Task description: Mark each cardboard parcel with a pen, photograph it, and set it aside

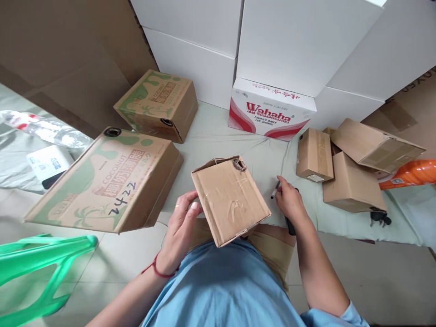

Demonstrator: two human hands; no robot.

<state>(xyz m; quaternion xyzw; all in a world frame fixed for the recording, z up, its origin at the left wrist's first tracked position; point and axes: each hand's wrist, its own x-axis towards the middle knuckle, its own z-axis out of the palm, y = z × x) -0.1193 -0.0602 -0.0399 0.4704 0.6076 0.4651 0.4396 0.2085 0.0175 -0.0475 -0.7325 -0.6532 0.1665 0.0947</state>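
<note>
A small brown cardboard box (235, 200) stands in front of me, tilted, with a ragged dark hole near its far corner and clear tape on its face. My left hand (182, 222) holds its left side, the thumb outside and the other fingertips partly hidden. To the right, my right hand (290, 200) has its fingers on a slim pen (273, 193) at the cloth, index finger stretched along it. A black object (290, 226) lies beneath that hand, mostly covered, so its kind cannot be made out.
Two coconut cartons (112, 177) (158, 104) stand at left, beside a clear bottle (47, 129). A Wahaha carton (270, 111) stands at the back. Several brown boxes (352, 184) and an orange bottle (410, 174) are at right. A green stool (51, 268) stands lower left.
</note>
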